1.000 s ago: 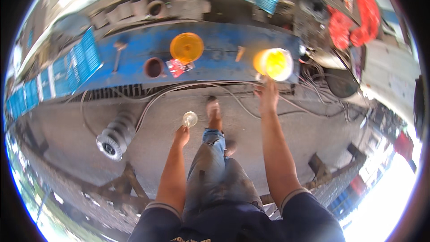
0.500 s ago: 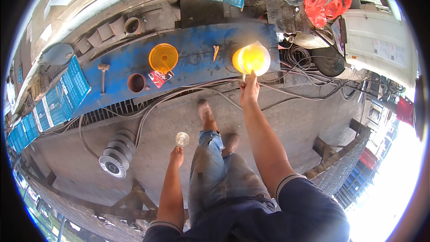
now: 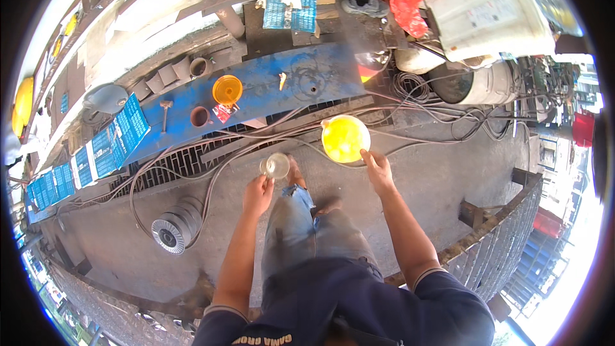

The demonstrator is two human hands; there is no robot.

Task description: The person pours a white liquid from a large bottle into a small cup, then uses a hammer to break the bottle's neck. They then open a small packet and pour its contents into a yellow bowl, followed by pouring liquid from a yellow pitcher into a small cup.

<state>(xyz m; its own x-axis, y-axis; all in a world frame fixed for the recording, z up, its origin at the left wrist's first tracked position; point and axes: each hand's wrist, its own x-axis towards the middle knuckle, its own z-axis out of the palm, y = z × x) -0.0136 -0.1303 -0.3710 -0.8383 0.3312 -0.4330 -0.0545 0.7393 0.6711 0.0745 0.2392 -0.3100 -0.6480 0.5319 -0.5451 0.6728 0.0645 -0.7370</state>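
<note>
In my right hand is a round jug of bright yellow liquid, my fingers closed on its near right side. A small spout points up and left on its rim. My left hand grips a clear cup, which looks like glass, at its near side. The jug is to the right of the cup and slightly farther out, with a gap between them. Both are held out over the floor, short of the long blue bench. I cannot make out what, if anything, is in the cup.
On the bench are an orange round container, a brown mug, a red packet and a hammer. Hoses cross the floor. A ribbed spool stands at left; a white bin is at far right.
My right hand has brought the jug back from over the bench, nearer to me. My left hand has moved forward and slightly right with the cup, so the two are closer together.
</note>
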